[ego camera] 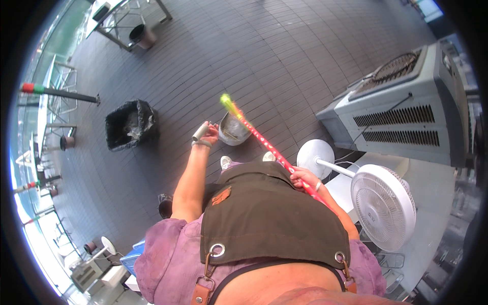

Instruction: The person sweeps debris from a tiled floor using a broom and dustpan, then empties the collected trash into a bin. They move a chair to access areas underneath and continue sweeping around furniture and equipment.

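Note:
My left hand (210,134) is out in front, its fingers closed around a short pale tube (200,131) like a handle grip. Just beyond the fingers is a rounded pale grey pail or scoop (233,131) with some debris inside; whether the tube joins it, I cannot tell. My right hand (304,178), at the right edge of my dark apron, grips a long red patterned pole (270,149). The pole slants forward over the pail's rim side to a blurred yellow-green end (226,100). Its near end runs back beneath my right forearm.
A bin with a black liner (131,126) stands at the left on the tiled floor. To the right are a white pedestal fan (383,207), a large grey air cooler (396,110) and a pale table (434,190). Another table (110,23) and a bucket (142,36) stand far ahead.

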`<action>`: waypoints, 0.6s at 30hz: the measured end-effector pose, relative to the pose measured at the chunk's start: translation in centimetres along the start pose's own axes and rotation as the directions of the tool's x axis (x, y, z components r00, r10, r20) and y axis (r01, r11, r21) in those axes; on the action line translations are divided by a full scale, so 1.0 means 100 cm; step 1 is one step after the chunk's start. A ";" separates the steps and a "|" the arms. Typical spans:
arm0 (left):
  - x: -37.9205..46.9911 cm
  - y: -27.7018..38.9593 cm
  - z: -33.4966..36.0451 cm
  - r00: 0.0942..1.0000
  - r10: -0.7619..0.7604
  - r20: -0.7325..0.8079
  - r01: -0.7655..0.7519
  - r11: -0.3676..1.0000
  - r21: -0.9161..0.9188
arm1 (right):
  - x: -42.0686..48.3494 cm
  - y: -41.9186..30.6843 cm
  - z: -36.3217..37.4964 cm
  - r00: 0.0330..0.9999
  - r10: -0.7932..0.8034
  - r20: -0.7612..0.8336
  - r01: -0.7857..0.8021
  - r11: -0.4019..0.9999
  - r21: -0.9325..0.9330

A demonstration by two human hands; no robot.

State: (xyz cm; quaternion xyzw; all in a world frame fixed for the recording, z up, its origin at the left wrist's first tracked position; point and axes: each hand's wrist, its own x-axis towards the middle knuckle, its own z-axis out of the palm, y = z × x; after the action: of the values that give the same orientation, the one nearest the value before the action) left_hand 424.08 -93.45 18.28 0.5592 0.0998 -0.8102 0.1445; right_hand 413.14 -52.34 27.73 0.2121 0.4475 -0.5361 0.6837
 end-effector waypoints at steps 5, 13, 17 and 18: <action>-0.027 0.071 -0.057 0.996 -0.058 0.072 0.063 0.995 -0.074 | -0.022 -0.010 0.074 0.995 -0.096 0.021 0.095 0.888 -0.449; -0.143 0.159 -0.178 0.790 -0.235 0.566 0.301 0.953 -0.024 | -0.014 -0.065 0.206 0.991 -0.135 0.016 0.131 0.917 -0.377; -0.219 0.170 -0.208 0.793 0.015 0.609 0.078 0.989 -0.126 | 0.026 -0.099 0.248 0.978 -0.200 0.057 0.208 0.928 -0.308; -0.238 0.171 -0.214 0.802 0.068 0.593 0.030 0.988 -0.153 | 0.038 -0.109 0.260 0.979 -0.202 0.039 0.203 0.919 -0.339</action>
State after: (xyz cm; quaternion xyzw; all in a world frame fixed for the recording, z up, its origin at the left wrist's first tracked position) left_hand 456.68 -99.71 33.00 0.2640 0.1062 -0.9331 0.2197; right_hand 413.16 -78.09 39.82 0.0423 0.5519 -0.5186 0.6516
